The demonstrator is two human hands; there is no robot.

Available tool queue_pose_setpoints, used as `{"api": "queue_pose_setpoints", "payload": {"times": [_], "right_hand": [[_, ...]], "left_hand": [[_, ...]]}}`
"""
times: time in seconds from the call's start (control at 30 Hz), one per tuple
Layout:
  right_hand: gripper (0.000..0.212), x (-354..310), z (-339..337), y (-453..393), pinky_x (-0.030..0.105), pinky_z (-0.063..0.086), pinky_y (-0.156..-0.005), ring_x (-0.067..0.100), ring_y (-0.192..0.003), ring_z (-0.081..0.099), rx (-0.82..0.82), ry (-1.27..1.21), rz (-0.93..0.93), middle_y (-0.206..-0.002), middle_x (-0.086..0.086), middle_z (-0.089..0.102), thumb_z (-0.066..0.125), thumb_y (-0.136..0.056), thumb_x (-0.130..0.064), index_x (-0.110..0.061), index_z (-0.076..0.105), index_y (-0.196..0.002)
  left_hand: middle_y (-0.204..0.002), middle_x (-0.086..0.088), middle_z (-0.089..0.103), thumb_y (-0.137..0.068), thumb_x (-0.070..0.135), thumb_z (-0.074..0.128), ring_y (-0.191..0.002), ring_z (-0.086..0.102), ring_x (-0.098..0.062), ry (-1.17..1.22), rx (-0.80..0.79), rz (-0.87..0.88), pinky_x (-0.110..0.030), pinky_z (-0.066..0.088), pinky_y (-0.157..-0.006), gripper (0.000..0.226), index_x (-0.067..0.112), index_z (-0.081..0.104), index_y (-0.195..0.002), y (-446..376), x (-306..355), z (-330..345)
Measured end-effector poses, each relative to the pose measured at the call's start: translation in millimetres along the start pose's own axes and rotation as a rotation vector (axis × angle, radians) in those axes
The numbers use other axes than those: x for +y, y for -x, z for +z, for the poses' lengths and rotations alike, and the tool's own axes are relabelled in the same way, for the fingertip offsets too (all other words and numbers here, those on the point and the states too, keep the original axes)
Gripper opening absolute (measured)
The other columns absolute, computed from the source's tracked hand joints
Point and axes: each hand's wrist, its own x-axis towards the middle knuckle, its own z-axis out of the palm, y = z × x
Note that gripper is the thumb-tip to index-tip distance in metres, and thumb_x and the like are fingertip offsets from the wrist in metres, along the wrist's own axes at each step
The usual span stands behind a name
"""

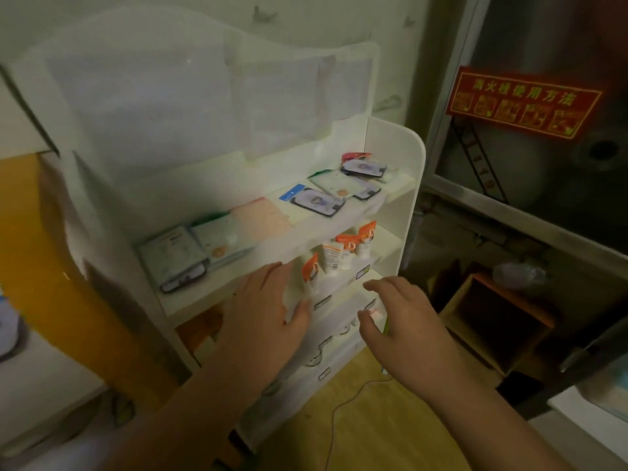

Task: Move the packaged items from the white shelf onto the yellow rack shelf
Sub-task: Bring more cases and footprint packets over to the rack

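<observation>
A white shelf unit (397, 158) stands ahead with tiered shelves. Its upper tier holds several flat packaged items: dark-framed packs (317, 202), a green-white sachet (334, 186), a pinkish pack (261, 215) and pale packs (176, 253) at the left end. My left hand (258, 314) reaches with straight fingers in front of the tier's front edge, holding nothing. My right hand (401, 314) hovers lower right with spread, relaxed fingers, also holding nothing. A yellow rack (40, 253) shows at the left, blurred.
Orange-and-white tubes (343, 253) stand on the tier below. Lower tiers carry label holders. A red sign (523, 103) hangs on a dark cabinet to the right. A wooden box (499, 321) sits on the floor at right. A thin cable (346, 402) lies on the yellow floor.
</observation>
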Motion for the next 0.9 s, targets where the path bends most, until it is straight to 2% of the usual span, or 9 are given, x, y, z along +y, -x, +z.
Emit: {"api": "queue_pose_setpoints", "payload": {"times": [0.3,0.5,0.57,0.63,0.8,0.9], "right_hand": [[0.047,30,16,-79,0.027,0.039,-0.104,0.010,-0.128,0.041,-0.067,0.015,-0.041,-0.138,-0.014,0.046,0.049,-0.094,-0.048,-0.034,0.044,-0.139],[0.046,45,20,-152,0.024,0.039,-0.101,0.009,-0.125,0.042,-0.074,0.054,-0.076,-0.135,-0.015,0.046,0.052,-0.092,-0.046,-0.034,0.046,-0.136],[0.045,47,24,-174,0.021,0.037,-0.098,0.008,-0.122,0.043,-0.066,0.047,-0.096,-0.132,-0.016,0.048,0.054,-0.092,-0.044,-0.035,0.046,-0.135],[0.043,49,30,-192,0.020,0.037,-0.097,0.008,-0.120,0.044,-0.084,0.041,-0.093,-0.129,-0.015,0.049,0.053,-0.092,-0.044,-0.035,0.047,-0.133],[0.044,56,48,-229,0.024,0.040,-0.101,0.009,-0.119,0.046,-0.161,0.042,-0.090,-0.131,-0.011,0.052,0.050,-0.093,-0.046,-0.032,0.048,-0.134],[0.051,66,62,-255,0.029,0.039,-0.105,0.015,-0.125,0.044,-0.193,0.035,-0.040,-0.137,-0.006,0.049,0.050,-0.093,-0.044,-0.027,0.044,-0.141]], "left_hand": [[-0.145,0.007,0.041,-0.090,0.049,0.054,-0.133,0.037,-0.014,0.025,0.010,-0.136,-0.041,0.037,-0.111,0.060,0.030,0.036,-0.144,-79,-9,42],[-0.155,-0.002,0.031,-0.091,0.047,0.054,-0.142,0.029,-0.021,0.076,-0.030,-0.154,-0.037,0.026,-0.114,0.071,0.018,0.027,-0.150,-161,-32,65],[-0.162,-0.006,0.016,-0.093,0.050,0.048,-0.148,0.015,-0.023,-0.025,-0.083,-0.197,-0.038,0.016,-0.119,0.077,0.014,0.017,-0.154,-194,-42,73],[-0.163,-0.012,0.009,-0.094,0.053,0.042,-0.149,0.008,-0.028,-0.179,-0.127,-0.232,-0.040,0.009,-0.121,0.080,0.009,0.012,-0.154,-222,-53,83],[-0.160,-0.022,0.008,-0.080,0.080,0.032,-0.147,0.010,-0.038,-0.409,-0.149,-0.393,-0.050,0.005,-0.118,0.107,0.005,0.011,-0.153,-253,-84,98],[-0.158,-0.024,0.015,-0.081,0.081,0.028,-0.146,0.016,-0.038,-0.502,-0.107,-0.383,-0.051,0.010,-0.117,0.105,0.005,0.019,-0.152,-256,-99,104]]}}
